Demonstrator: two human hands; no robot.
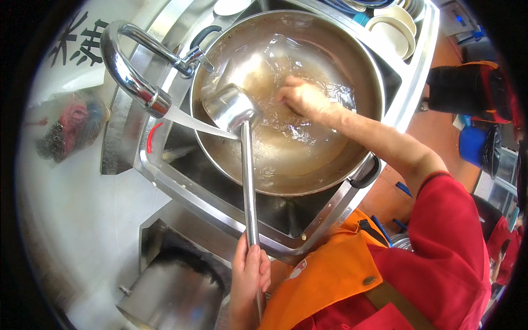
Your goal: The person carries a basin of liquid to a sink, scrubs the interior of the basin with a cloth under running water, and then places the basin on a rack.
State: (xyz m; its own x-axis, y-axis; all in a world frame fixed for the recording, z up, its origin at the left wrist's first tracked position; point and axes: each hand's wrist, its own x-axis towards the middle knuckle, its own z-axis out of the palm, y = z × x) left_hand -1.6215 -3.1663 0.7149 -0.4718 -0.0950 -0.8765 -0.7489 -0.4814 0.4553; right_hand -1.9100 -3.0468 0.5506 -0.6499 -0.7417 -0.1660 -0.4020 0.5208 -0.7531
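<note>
My left hand [251,266] is closed around the long metal handle of a ladle [231,108], whose deep bowl hangs over the left part of a large two-handled metal wok [365,82]. A stream of water from the curved chrome faucet [159,103] runs toward the ladle where bowl and handle meet. My right hand [303,99] is inside the wok at the rippling water, fingers curled down; a dark edge shows under it, but what it holds, if anything, is hidden. The wok sits over a metal sink [198,165].
A red chili pepper [152,138] lies on the sink's left ledge. Pale bowls [390,39] stand at the upper right, and a white dish [232,6] is at the top. A large metal pot [173,293] is at lower left. Another person [505,243] is at the far right.
</note>
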